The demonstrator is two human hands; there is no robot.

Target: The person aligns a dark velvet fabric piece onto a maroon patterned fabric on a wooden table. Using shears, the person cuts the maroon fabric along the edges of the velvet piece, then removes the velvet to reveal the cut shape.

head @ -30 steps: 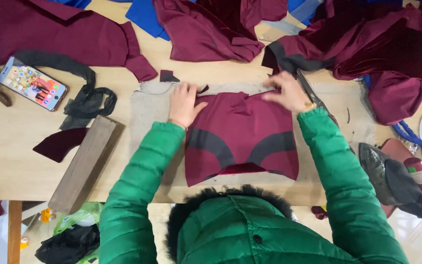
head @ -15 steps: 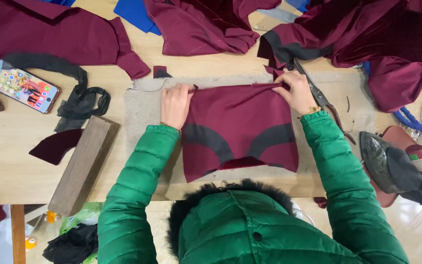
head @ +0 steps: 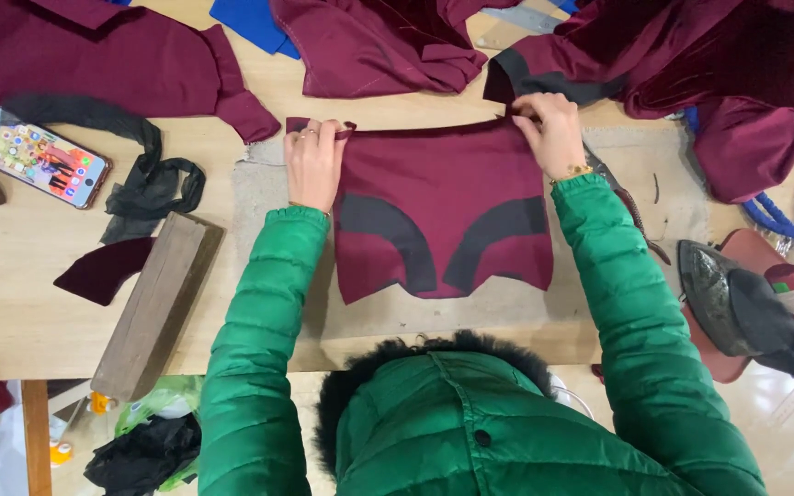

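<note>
- Head view, looking straight down: a person in a green puffer jacket leans over a pale wooden desk.
- Their left hand pinches the top left corner of a maroon garment piece with two curved black panels; the fingers are closed on the edge.
- Their right hand grips the top right corner the same way, thumb and fingers clamped on the fabric.
- That piece lies flat on a grey pressing pad in the middle of the desk, its top edge drawn straight between the two hands.
- As I judge it, the piece is laid out and mostly smooth; the top edge looks to be the part in work, and the lower hem lies untouched.
- An iron rests on its red stand to the right, well apart from both hands.
- On the left lie a wooden block, a smartphone and a black fabric strip.
- More maroon cloth is heaped along the far side.
</note>
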